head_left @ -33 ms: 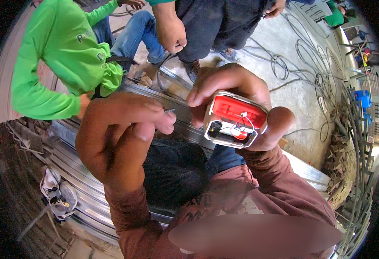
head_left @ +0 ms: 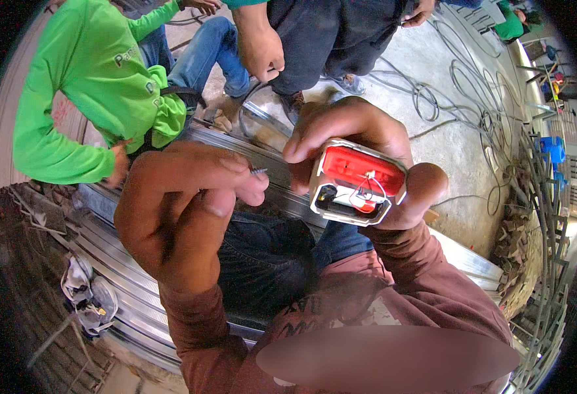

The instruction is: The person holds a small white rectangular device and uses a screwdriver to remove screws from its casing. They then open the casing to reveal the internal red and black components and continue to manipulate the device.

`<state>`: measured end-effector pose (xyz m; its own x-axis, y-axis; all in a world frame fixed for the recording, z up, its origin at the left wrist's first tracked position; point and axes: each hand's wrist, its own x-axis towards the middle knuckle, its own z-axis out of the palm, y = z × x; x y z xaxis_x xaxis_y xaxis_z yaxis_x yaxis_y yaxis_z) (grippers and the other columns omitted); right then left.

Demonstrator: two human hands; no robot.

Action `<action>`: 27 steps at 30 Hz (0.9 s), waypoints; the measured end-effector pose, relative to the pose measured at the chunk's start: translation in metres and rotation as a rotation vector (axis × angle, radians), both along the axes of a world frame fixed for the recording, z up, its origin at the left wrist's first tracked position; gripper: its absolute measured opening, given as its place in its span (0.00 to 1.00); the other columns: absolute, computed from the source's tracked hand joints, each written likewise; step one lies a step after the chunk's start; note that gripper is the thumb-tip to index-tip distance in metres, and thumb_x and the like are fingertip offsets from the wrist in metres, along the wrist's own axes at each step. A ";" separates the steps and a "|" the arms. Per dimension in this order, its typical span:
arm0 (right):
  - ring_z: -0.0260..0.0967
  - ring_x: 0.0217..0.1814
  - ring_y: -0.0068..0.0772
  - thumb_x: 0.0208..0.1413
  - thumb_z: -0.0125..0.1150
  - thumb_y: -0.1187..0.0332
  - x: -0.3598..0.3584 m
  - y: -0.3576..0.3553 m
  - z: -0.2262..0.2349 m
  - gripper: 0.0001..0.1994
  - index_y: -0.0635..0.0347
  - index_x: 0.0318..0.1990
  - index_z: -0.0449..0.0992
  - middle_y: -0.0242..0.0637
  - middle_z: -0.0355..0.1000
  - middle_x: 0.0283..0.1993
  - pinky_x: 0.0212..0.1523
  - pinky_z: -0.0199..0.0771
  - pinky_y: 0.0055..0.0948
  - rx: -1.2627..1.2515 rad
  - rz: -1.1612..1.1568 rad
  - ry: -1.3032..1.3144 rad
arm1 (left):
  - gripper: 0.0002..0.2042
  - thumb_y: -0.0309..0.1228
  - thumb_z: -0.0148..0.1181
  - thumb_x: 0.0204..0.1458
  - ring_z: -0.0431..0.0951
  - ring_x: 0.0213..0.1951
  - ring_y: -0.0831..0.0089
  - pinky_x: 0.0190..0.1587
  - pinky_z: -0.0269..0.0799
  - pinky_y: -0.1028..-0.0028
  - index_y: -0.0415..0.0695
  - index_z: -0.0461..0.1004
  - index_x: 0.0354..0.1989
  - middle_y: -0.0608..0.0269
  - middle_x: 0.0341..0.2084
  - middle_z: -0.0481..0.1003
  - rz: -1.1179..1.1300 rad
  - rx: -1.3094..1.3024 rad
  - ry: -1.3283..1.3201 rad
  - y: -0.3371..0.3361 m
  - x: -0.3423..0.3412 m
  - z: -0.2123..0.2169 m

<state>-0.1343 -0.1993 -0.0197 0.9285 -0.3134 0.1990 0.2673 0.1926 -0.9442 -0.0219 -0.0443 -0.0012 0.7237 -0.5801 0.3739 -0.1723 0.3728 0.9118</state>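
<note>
Between the fingertips and thumb of my left hand (head_left: pixel 186 203) is a small grey screw (head_left: pixel 259 171), its threaded end pointing toward my right hand. My right hand (head_left: pixel 367 128) is wrapped round a small white-edged case (head_left: pixel 320 207), fingers over its far side and thumb along its right side. The case's open side faces up at me. Inside it are a red panel (head_left: pixel 360 164), thin wires (head_left: pixel 375 188), a white part and a dark hollow. A short gap separates the screw from the case.
A person in a bright green top (head_left: pixel 114 79) sits at far left; another in dark trousers (head_left: pixel 331 39) stands ahead. Long metal channels (head_left: pixel 124 276) lie at left beneath my arms. Black cables (head_left: pixel 426 98) coil over the concrete floor. Blue containers (head_left: pixel 552 150) stand at far right.
The hand of the person in green has shifted slightly at the waist. The screw in my left fingers has turned a little. My right hand and the case stay in place.
</note>
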 end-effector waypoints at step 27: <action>0.72 0.48 0.31 0.55 0.32 0.24 0.006 -0.002 -0.012 0.48 0.70 0.50 0.70 0.44 0.73 0.48 0.50 0.72 0.28 0.284 0.027 -0.213 | 0.09 0.26 0.52 0.50 0.73 0.22 0.67 0.29 0.71 0.70 0.40 0.67 0.39 0.51 0.22 0.71 0.064 0.136 0.012 -0.008 -0.018 0.008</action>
